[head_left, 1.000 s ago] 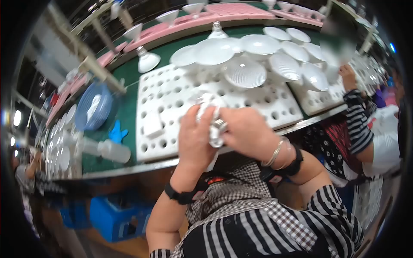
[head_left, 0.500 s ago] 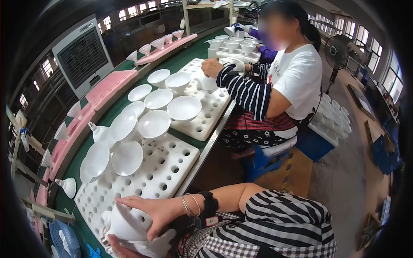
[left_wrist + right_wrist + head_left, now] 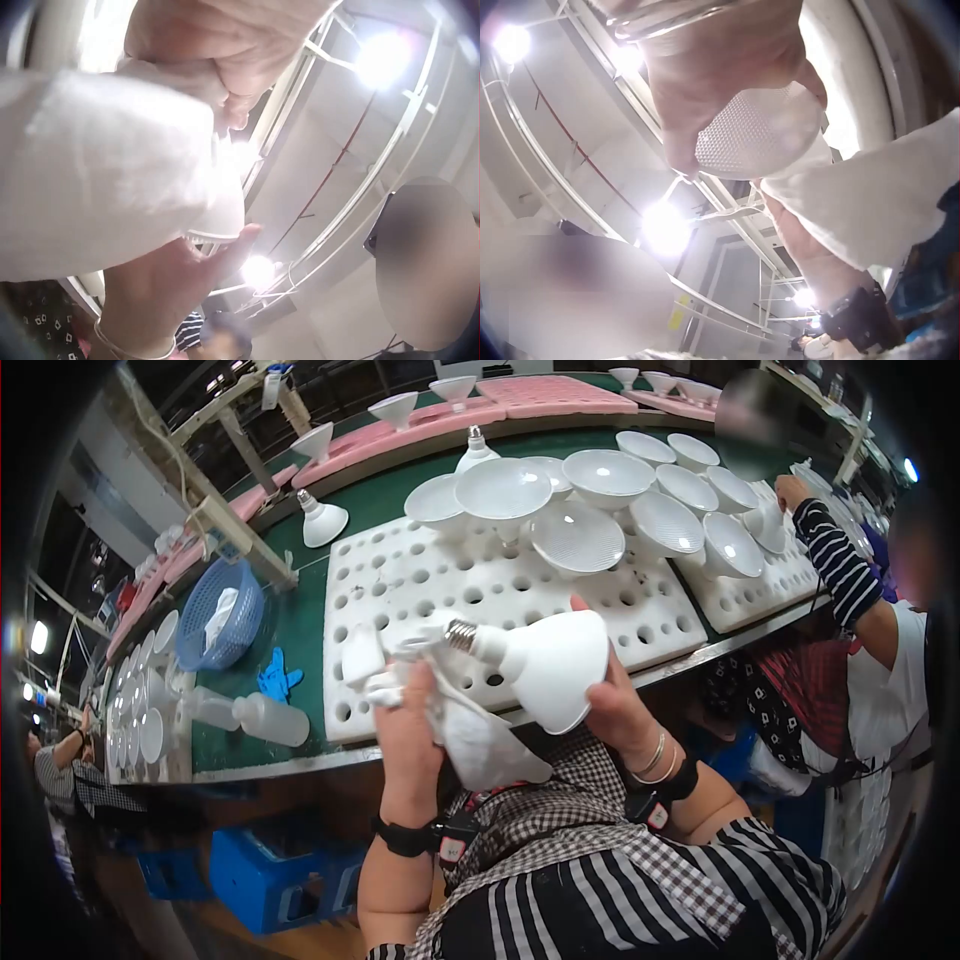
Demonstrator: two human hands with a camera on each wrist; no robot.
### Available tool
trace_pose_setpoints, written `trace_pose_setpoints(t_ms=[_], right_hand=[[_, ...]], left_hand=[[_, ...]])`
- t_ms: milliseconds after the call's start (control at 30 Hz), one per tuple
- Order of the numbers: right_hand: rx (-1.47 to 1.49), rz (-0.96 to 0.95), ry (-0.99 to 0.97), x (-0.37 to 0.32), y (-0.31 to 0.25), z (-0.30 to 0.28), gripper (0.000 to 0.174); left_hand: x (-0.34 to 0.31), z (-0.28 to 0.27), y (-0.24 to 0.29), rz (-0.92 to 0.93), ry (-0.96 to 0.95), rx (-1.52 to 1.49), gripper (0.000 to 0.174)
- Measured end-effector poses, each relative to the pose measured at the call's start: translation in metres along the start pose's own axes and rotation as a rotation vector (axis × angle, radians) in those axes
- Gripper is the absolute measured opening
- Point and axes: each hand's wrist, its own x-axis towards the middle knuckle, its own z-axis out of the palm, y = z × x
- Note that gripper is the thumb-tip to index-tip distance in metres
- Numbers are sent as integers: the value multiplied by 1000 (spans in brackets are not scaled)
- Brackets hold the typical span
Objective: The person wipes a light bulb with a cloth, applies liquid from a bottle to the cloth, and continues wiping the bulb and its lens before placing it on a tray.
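Note:
In the head view a white cone-shaped bulb (image 3: pixel 558 668) lies tilted between the hands, its metal screw base pointing left. The right hand (image 3: pixel 622 712) grips the bulb's wide rim. The left hand (image 3: pixel 408 725) holds a white cloth (image 3: pixel 478 745) beside the screw base, with the cloth's end hanging down. In the right wrist view the right hand (image 3: pixel 727 82) spans the bulb's dimpled face (image 3: pixel 757 135), and the cloth (image 3: pixel 870 195) hangs beside it. The cloth (image 3: pixel 105 172) hides much of the bulb in the left wrist view.
Behind the hands lies a white foam tray (image 3: pixel 400 575) with holes, several bulbs standing face up in it. Left of it are a blue basket (image 3: pixel 240 622), a plastic bottle (image 3: pixel 272 720) and a blue glove (image 3: pixel 278 676). Another person's striped sleeve (image 3: pixel 840 560) is at the right.
The head view has swung back to the left after turning right. The right hand has moved to the bulb's rim, and the screw base now shows outside the cloth.

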Motion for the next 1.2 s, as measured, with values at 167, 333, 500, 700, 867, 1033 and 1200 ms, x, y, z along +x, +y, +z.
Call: trace_pose_setpoints(t_ms=[167,333,500,700,867,1033,1200], right_hand=[[114,154,47,1,-7,20,103],[280,346,-102,0,-11,38,85],[328,573,-27,-3,-4,30,80],[95,350,-64,-6,-2,36,107],[-598,-151,-200,-12,14,20,155],[-527,-121,-189,-7,10,14,152],[-553,14,-172,-5,9,7,143]], left_hand=[[-46,23,30,603,-103,325,30],[-27,47,38,1122,-313,1348,25],[14,29,33,1037,-143,980,21],[6,20,38,657,-47,888,33],[2,24,36,701,0,794,32],[2,18,32,658,-88,887,34],[-31,21,40,1063,-149,852,18]])
